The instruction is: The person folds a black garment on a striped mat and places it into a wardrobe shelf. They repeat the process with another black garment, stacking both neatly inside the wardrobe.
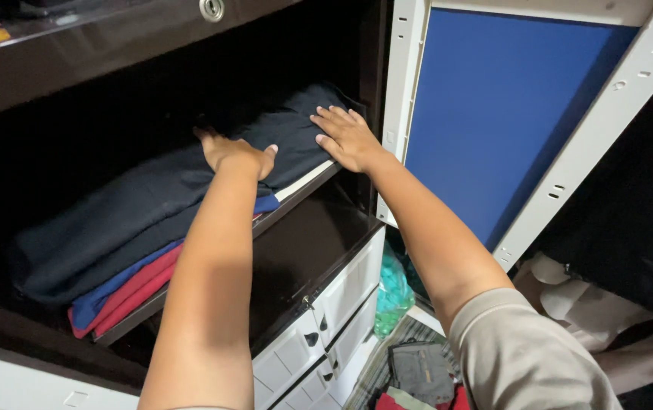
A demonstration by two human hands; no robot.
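Note:
Both my hands rest on a folded dark navy garment point(152, 205) that tops a stack on a dark wardrobe shelf point(296, 193). My left hand point(234, 154) presses flat on the garment near its middle, fingers reaching into the dark of the shelf. My right hand point(347, 138) lies spread on the garment's right end, close to the cabinet's side wall. Under the navy piece lie a blue garment point(106, 298) and a red garment point(133, 292), with only their folded edges showing.
An open wardrobe door with a blue panel point(501, 106) in a white frame stands at the right. Below the shelf are white drawers point(326, 326). A teal bag point(393, 292) and folded clothes point(421, 372) lie on the floor. A lock point(212, 8) sits above.

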